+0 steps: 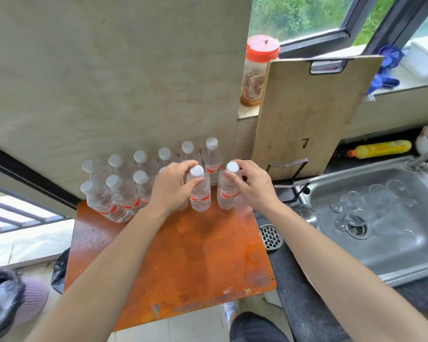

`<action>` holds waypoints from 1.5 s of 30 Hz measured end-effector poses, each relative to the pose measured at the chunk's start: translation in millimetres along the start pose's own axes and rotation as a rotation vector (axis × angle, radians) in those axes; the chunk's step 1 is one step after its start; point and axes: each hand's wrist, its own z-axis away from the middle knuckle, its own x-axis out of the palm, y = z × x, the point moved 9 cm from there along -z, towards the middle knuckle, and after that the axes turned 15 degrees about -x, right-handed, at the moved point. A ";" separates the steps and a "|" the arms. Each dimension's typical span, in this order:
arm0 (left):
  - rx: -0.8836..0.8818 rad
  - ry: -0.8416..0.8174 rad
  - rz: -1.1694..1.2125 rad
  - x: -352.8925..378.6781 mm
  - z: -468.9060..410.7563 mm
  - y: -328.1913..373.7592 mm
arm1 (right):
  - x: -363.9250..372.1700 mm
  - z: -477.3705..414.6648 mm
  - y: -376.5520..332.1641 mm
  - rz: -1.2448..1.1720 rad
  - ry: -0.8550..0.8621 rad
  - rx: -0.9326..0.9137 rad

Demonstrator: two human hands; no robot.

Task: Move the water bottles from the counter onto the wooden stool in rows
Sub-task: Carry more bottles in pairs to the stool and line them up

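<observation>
1. Gripping near the caps: left hand [173, 186] curls its fingers round one water bottle [199, 196], and right hand [253, 187] curls round the second bottle [229, 196] just beside it.
2. Both stand upright on the wooden stool [183, 257].
3. Other bottles [114, 201] stand in two rows at the stool's far edge, against a beige wall panel [109, 82].
4. Right of the stool: dark counter [304, 304], steel sink [393, 255] holding glasses [371, 196], cutting board [307, 114] leaning upright, window [294, 18] behind.
</observation>
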 end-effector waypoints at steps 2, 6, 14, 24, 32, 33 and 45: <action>0.046 0.034 -0.062 -3.7 -12.1 3.4 | 8.3 -13.0 -0.6 0.007 -0.030 -0.008; -0.033 0.029 -0.106 -0.6 -34.5 -3.3 | 26.9 -34.3 -4.2 0.005 -0.083 -0.009; -0.148 -0.040 -0.142 11.9 -37.7 -24.8 | 44.0 -40.2 -7.3 0.083 -0.114 -0.024; 0.061 0.275 -0.102 -99.0 -4.2 24.4 | -51.4 -48.1 -95.5 0.226 0.229 -0.156; 0.229 0.406 -0.246 -92.9 78.3 59.7 | -100.5 67.3 -130.1 0.649 0.390 -0.241; 0.236 0.362 -0.231 -78.0 86.9 67.5 | -108.4 89.0 -124.4 0.695 0.385 -0.208; 0.621 0.158 -0.083 48.2 241.4 284.5 | -315.3 321.2 -87.5 0.859 0.597 0.128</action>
